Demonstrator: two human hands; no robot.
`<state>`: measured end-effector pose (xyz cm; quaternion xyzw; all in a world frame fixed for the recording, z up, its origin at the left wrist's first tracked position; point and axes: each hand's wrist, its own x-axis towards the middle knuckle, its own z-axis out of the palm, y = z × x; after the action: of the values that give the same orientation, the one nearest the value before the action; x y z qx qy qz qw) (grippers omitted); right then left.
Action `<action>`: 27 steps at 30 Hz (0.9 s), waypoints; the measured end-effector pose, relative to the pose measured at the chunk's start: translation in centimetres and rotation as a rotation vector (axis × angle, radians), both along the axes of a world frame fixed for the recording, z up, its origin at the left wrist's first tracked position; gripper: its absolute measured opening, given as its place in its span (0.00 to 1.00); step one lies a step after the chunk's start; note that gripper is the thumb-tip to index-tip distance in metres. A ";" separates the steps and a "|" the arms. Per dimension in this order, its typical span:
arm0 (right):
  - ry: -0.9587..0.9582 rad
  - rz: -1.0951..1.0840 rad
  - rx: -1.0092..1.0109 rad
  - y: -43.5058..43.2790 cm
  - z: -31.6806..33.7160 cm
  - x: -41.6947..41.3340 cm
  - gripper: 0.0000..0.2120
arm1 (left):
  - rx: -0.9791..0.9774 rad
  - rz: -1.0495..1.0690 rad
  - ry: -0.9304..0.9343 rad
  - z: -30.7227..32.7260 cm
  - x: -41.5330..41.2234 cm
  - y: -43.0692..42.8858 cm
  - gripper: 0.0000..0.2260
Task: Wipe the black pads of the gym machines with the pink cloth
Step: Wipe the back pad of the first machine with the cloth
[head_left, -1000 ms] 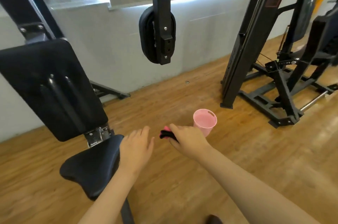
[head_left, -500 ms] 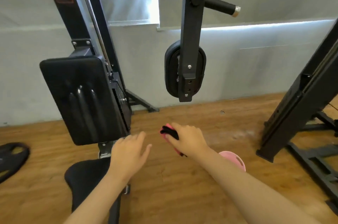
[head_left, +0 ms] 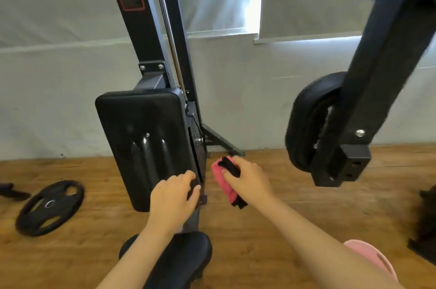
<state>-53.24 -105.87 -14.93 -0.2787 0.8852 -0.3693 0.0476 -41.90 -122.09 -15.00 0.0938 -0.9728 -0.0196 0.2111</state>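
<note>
Your left hand (head_left: 173,196) has reached the pad (head_left: 141,137) and curls its fingers round the lower right edge. Your right hand (head_left: 247,177) is clenched on the pink cloth (head_left: 223,180), bunched, just right of that edge.

Three pads (head_left: 144,147), one cloth (head_left: 223,181) — one plate (head_left: 50,206)

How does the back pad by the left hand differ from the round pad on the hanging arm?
The back pad is rectangular with vertical ribs; the round pad is oval. The back pad faces the camera; the round pad shows edge-on behind its black arm. The left hand grips the back pad's lower right edge; no hand touches the round pad. Both are black.
</note>
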 end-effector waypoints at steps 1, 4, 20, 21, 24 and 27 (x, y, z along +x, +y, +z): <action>-0.020 -0.017 -0.016 -1.9 -0.2 -1.0 0.09 | 0.007 -0.001 -0.001 0.1 -1.2 -1.7 0.10; -0.089 -0.045 -0.094 -7.8 -0.1 -3.6 0.09 | 0.013 -0.003 0.012 1.2 -5.0 -6.8 0.11; -0.356 -0.249 -0.697 -19.4 3.2 -15.6 0.07 | 0.009 -0.021 0.224 9.0 -20.6 -18.3 0.12; -0.391 -0.253 -0.735 -19.5 3.1 -16.0 0.06 | 0.008 -0.020 0.217 9.0 -21.4 -18.3 0.12; -0.469 -0.181 -0.797 -19.8 3.0 -16.9 0.06 | -0.010 -0.043 0.207 8.3 -23.1 -18.1 0.12; -0.505 -0.076 -0.830 -20.6 3.5 -17.6 0.09 | -0.007 -0.045 0.269 7.4 -23.4 -17.9 0.14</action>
<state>-70.81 -126.52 -11.40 -0.1434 0.6336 -0.7486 0.1323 -65.28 -140.04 -7.61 0.0677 -0.9375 -0.0336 0.3396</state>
